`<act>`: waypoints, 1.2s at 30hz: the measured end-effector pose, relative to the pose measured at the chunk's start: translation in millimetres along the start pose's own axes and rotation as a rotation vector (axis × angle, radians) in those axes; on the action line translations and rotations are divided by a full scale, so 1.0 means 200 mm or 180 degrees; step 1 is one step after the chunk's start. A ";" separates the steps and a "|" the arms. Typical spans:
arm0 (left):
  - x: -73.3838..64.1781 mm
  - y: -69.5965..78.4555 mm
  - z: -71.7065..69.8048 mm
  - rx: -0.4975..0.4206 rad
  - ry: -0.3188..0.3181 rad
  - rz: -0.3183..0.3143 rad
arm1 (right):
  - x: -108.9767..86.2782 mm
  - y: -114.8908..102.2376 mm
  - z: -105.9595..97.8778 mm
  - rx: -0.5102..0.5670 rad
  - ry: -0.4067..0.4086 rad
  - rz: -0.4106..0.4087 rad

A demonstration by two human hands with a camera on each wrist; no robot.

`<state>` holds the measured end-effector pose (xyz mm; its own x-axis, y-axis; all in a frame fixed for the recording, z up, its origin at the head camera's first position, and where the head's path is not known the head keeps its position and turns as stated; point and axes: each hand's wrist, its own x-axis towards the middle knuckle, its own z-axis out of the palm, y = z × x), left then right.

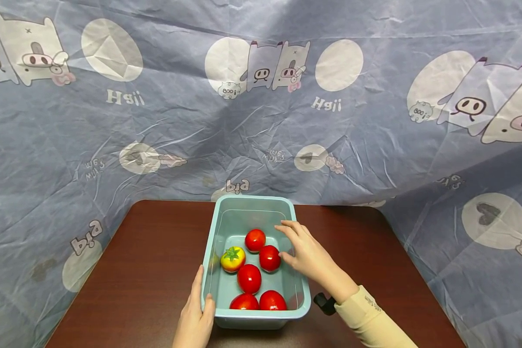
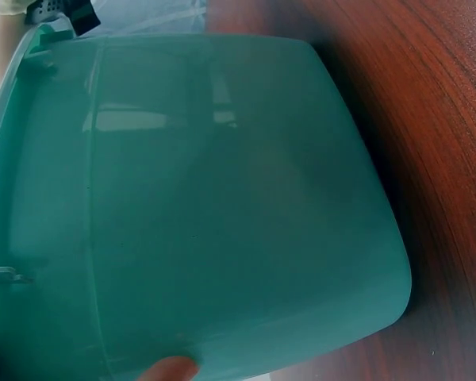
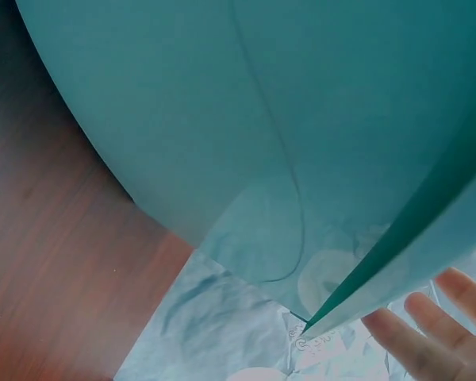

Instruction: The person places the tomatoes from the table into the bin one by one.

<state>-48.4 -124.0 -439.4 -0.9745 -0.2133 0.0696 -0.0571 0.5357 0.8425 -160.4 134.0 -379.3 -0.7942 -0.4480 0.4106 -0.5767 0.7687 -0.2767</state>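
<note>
A light blue-green plastic bin (image 1: pixel 255 313) stands on the table, holding several shiny red round fruits that look like tomatoes. One yellow-and-red tomato (image 1: pixel 232 259) shows a green star-shaped top. My left hand (image 1: pixel 195 309) rests at the bin's front left corner, fingers straight along the outer wall; in the left wrist view a fingertip (image 2: pixel 171 369) lies against that wall. Over the bin's right rim reaches my right hand (image 1: pixel 306 251), its fingers spread and loosely bent, holding nothing. Its thumb overlaps the edge of a red tomato (image 1: pixel 269 258) in the head view.
The dark red-brown wooden table (image 1: pixel 156 251) extends to both sides of the bin. A grey-blue cloth (image 1: pixel 178 121) with cartoon pigs hangs behind it and along its sides. A black wrist device (image 1: pixel 325 303) sits below my right wrist.
</note>
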 end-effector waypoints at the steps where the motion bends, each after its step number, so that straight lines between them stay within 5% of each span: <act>1: 0.00 0.00 0.00 0.0000 -0.0016 -0.0023 | 0.00 0.00 0.00 -0.0004 0.0003 -0.0003; 30: -0.01 0.04 -0.02 0.0178 -0.0206 -0.0101 | -0.11 -0.05 -0.02 0.0023 0.0190 0.0123; 36: -0.01 0.04 -0.04 0.0317 -0.0211 0.0058 | -0.14 -0.09 -0.02 0.0015 0.0216 0.0188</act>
<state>-45.8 -125.1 -428.8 -0.9876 -0.1500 0.0461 -0.0573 0.6181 0.7840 -126.7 134.6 -381.5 -0.8122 -0.3697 0.4513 -0.5301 0.7907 -0.3063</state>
